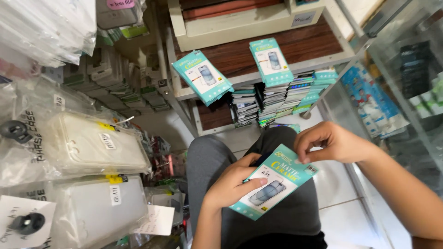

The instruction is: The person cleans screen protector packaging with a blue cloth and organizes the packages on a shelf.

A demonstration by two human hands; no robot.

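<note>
Bright, even daylight-type light, strongest from 1–3 o'clock. White tiled floor [339,184] washes pale there, nr blown out. Shadows soft & short; a faint one under the teal-and-white flat cardboard packet [272,182]. Darkest patch: under the brown wood-grain shelf [286,48], approx 12 o'clock. Glare on clear plastic bags of phone cases [78,147] at 9 o'clock, white streaks across the film. Glass cabinet front [406,78] at 2–3 o'clock hazy w/ reflections, contents behind it soft. Centre sharp, print crisp. Edges bend outward, wide-angle; top-left corner at 10 o'clock smeared & overexposed. No obvious motion blur on hands.
</note>
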